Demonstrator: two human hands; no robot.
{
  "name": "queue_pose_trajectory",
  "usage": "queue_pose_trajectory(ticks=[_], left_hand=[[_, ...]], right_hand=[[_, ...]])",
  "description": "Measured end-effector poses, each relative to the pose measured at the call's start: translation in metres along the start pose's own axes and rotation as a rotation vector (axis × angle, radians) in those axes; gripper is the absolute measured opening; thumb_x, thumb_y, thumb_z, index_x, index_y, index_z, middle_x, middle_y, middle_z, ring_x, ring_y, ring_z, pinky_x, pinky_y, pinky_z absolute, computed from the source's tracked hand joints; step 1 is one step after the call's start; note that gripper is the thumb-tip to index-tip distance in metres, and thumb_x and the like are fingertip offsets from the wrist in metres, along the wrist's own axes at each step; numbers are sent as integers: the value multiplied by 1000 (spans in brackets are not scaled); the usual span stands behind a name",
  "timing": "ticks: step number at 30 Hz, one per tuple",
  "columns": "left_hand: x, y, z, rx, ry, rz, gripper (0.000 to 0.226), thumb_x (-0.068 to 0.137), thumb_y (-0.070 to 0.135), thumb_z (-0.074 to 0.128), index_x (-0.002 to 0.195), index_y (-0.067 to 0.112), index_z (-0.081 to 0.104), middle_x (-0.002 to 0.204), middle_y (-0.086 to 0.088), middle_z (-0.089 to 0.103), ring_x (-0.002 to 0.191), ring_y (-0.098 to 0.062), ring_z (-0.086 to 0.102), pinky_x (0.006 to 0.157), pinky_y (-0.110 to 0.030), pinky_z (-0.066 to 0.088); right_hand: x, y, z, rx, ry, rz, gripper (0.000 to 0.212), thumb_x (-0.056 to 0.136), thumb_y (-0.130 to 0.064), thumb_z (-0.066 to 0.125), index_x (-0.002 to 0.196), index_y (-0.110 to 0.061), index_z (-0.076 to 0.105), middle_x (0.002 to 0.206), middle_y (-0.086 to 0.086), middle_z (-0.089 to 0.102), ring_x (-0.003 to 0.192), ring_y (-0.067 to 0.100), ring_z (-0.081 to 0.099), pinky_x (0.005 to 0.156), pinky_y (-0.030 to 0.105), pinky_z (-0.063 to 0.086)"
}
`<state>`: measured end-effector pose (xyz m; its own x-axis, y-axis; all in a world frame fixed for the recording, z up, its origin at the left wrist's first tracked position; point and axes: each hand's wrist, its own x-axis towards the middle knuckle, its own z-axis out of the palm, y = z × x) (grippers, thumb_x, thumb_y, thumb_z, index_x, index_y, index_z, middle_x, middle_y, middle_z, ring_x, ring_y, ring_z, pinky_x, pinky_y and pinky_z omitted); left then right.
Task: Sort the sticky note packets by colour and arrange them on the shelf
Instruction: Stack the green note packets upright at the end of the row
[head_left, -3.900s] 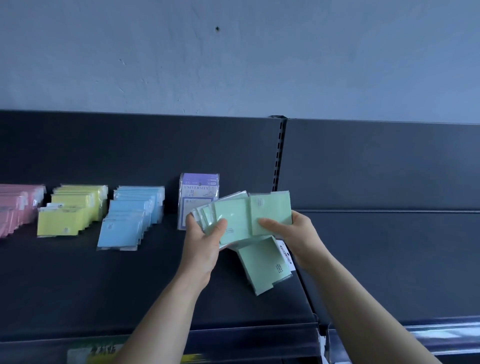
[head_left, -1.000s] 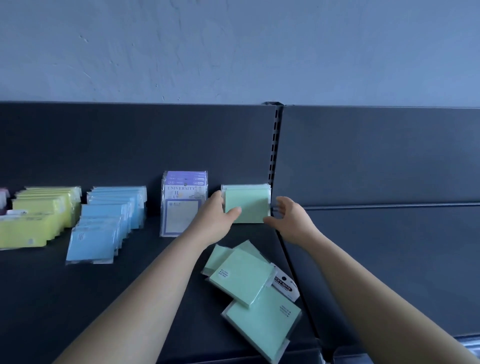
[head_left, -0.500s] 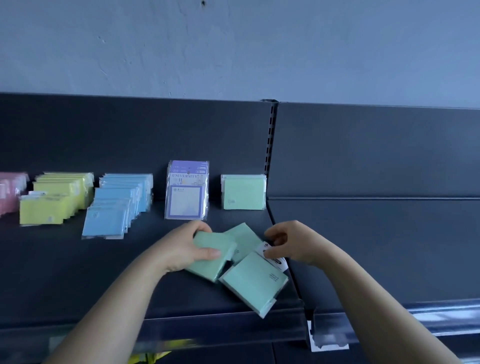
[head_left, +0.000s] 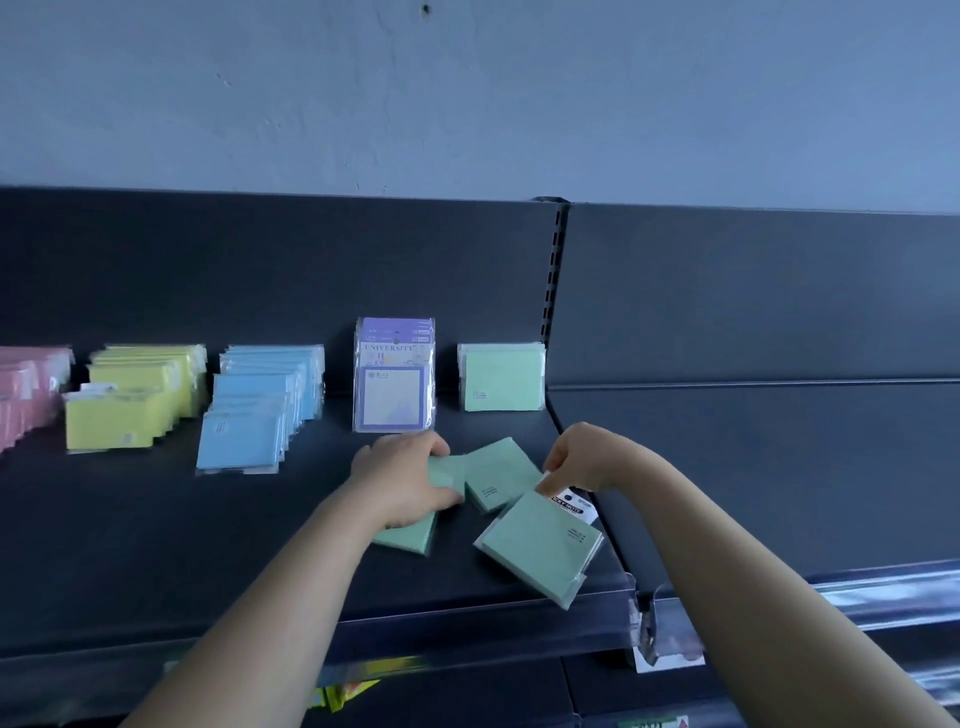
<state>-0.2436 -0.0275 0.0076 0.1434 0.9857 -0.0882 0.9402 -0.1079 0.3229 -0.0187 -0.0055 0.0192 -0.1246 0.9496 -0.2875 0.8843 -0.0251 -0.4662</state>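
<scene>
Loose green packets (head_left: 501, 475) lie fanned on the shelf (head_left: 130, 545), in front of the upright green row (head_left: 503, 376). Your left hand (head_left: 402, 480) grips one packet; your right hand (head_left: 582, 460) pinches the corner of the nearest packet (head_left: 540, 545), which juts toward the shelf lip. Judged risk: a careless tug could slide it off the edge.

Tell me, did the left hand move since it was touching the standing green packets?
Yes. The left hand dropped from the standing green packets toward the shelf's front.
</scene>
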Motion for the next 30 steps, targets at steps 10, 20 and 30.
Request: queue_pose_trajectory(ticks=[10,20,30], left_hand=[[24,19,5,16,-67,13,65,75,61,67,126,23,52,133,0,46,121,-24,45,100,-39,40],[24,19,1,-603,306,-1,41,76,14,76,103,24,47,90,7,60,77,-16,59,60,-25,45],[1,9,17,-1112,441,-108,20,87,15,68,106,19,62,98,-1,70,93,-23,68,87,-49,55]], right_hand=[[-4,16,7,288,149,-44,6,76,-19,75,78,-15,71,64,-3,63,58,9,54,58,21,44],[-29,25,-4,25,-51,-12,75,55,-60,82,116,-31,50,108,-10,49,97,9,53,90,29,46],[-42,18,10,95,-51,-75,52,59,-46,87,96,-20,61,85,-9,61,73,8,54,66,22,42]])
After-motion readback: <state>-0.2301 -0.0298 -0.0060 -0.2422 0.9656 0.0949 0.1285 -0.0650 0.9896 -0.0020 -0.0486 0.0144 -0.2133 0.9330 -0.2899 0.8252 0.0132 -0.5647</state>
